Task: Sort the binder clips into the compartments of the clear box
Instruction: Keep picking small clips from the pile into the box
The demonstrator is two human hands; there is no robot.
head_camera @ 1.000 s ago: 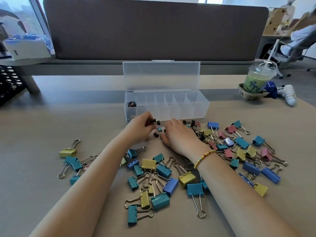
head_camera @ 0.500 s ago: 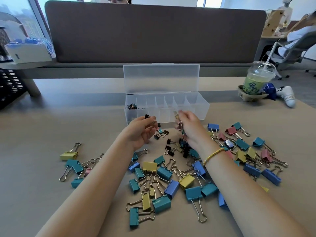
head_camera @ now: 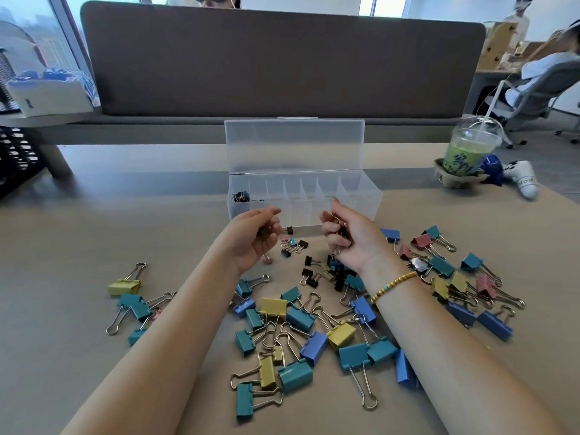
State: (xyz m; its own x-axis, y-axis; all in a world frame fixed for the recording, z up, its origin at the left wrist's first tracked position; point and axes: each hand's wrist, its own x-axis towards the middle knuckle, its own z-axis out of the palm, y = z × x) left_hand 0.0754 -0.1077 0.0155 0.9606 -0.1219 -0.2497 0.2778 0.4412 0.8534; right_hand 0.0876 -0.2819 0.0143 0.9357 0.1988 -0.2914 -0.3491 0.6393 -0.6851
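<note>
The clear box (head_camera: 361, 196) stands open on the table, lid upright, with several compartments; a few small clips (head_camera: 240, 196) lie in the leftmost one. My left hand (head_camera: 254, 237) hovers just before the box's left front, fingers curled round small binder clips. My right hand (head_camera: 348, 233) is raised before the box's middle and grips a bunch of small clips. Small black clips (head_camera: 310, 271) lie between and below my hands. Large blue, teal, yellow and pink clips (head_camera: 298, 334) are spread over the table near me.
An iced green drink (head_camera: 467, 152) in a cardboard holder stands at the right, beside a blue bag and a white controller (head_camera: 524, 180). A brown desk divider (head_camera: 282, 64) runs behind the box. More large clips (head_camera: 455, 271) lie at the right, a few (head_camera: 128, 296) at the left.
Both hands have lifted from the table with small clips and risen toward the box front. The right hand's sweep left small black clips uncovered below it.
</note>
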